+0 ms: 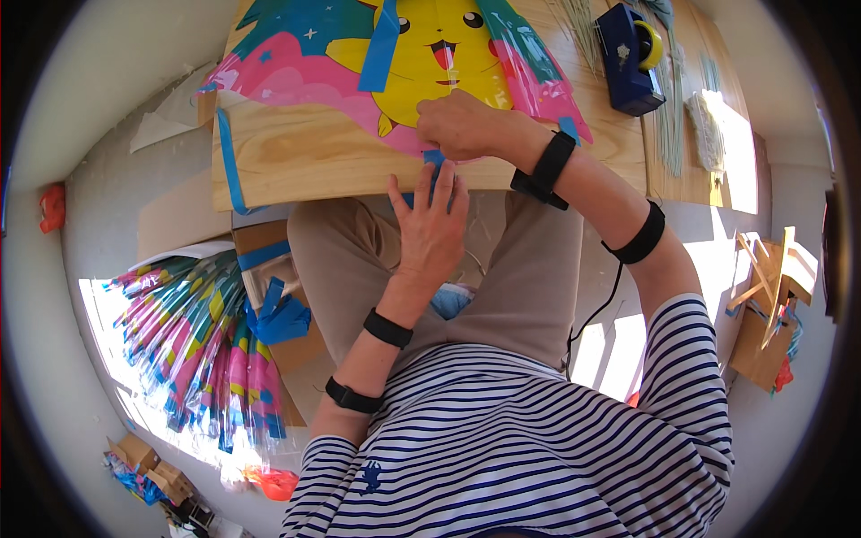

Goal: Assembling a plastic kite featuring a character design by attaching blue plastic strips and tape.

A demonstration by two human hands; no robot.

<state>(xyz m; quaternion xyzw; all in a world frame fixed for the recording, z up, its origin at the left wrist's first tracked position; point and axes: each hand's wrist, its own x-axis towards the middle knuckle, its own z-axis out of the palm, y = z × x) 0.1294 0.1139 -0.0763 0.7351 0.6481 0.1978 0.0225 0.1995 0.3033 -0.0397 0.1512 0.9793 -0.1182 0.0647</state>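
A colourful plastic kite sheet [404,63] with a yellow cartoon figure on pink and teal lies on a wooden board [296,157] across my lap. My right hand [462,124] presses on the sheet's lower tip at the board's near edge. My left hand [430,229] is just below that edge, fingers spread and touching a short strip of blue tape [434,166] that runs down from the tip over the edge. Another blue tape strip [381,49] crosses the sheet higher up. Black bands circle both wrists and forearms.
A blue tape dispenser [630,56] with a yellow roll stands on the table at the back right, beside thin sticks [671,125]. A stack of folded colourful kites [202,345] lies on the floor at my left, next to a cardboard box [287,296] with blue tape. Wooden pieces [771,282] sit at the right.
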